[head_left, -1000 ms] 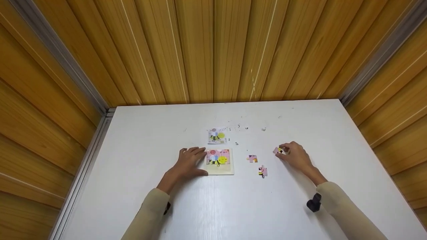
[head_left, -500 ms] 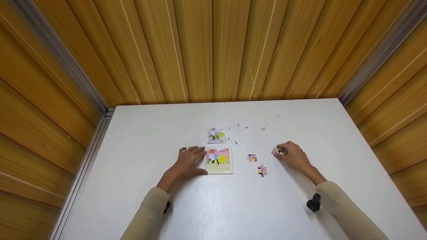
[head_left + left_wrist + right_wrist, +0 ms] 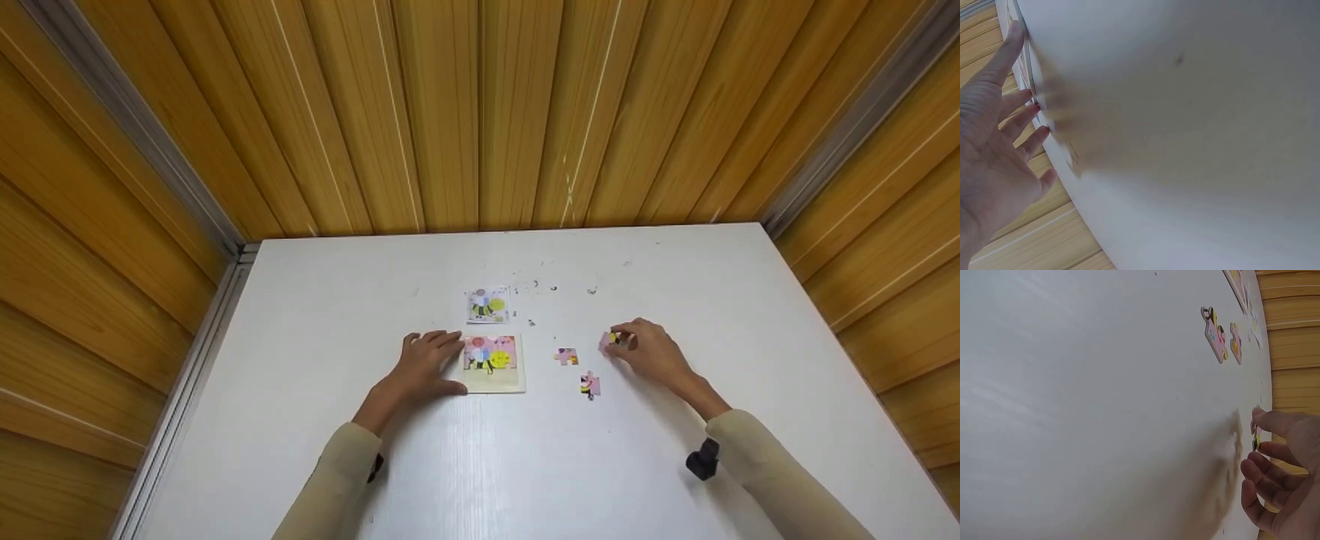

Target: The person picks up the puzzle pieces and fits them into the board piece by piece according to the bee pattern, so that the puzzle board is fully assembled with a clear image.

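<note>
My right hand [image 3: 654, 354] pinches a pink, yellow and black jigsaw puzzle piece [image 3: 608, 341] between thumb and fingers. In the right wrist view the same piece [image 3: 1256, 430] shows edge-on at the fingertips, partly covered. Spread along the left edge of a square puzzle board [image 3: 495, 382], my left hand [image 3: 426, 369] touches it with fingers and thumb. Joined pieces with a bee picture [image 3: 491, 352] fill the board's upper part; its lower part is bare cream. Two loose puzzle pieces lie between board and right hand, one nearer the board [image 3: 568, 356], the other lower [image 3: 591, 385].
Behind the board lies a small square picture card [image 3: 487, 305] with a similar bee. Dark specks and scuffs mark the white table [image 3: 360, 292]. Wood-patterned panels [image 3: 480, 112] rise behind the table and at both sides.
My right hand has shifted slightly left with the pinched puzzle piece, closer to the loose pieces. The left hand and the board have stayed in place.
</note>
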{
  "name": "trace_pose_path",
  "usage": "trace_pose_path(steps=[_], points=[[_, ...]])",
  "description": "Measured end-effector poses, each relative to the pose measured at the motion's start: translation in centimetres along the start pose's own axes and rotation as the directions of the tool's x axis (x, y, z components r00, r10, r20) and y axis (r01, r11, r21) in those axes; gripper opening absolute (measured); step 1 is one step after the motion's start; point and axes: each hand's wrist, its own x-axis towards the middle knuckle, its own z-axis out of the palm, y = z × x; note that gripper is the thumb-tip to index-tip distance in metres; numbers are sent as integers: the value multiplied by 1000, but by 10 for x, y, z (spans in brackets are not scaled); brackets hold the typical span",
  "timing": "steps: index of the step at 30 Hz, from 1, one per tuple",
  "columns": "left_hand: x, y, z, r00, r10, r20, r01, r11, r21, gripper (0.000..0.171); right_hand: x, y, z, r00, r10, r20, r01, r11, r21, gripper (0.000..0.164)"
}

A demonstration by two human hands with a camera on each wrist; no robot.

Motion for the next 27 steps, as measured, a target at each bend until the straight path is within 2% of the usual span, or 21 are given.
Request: trace_pose_path(steps=[9, 27], points=[[0, 0, -1, 1000, 5, 3, -5, 1000, -16, 84, 3, -25, 9, 998, -64, 20, 62, 996, 58, 34], [1, 1, 1, 1000, 2, -11, -2, 1000, -5, 82, 6, -78, 52, 981, -157, 116, 137, 977, 165, 37]])
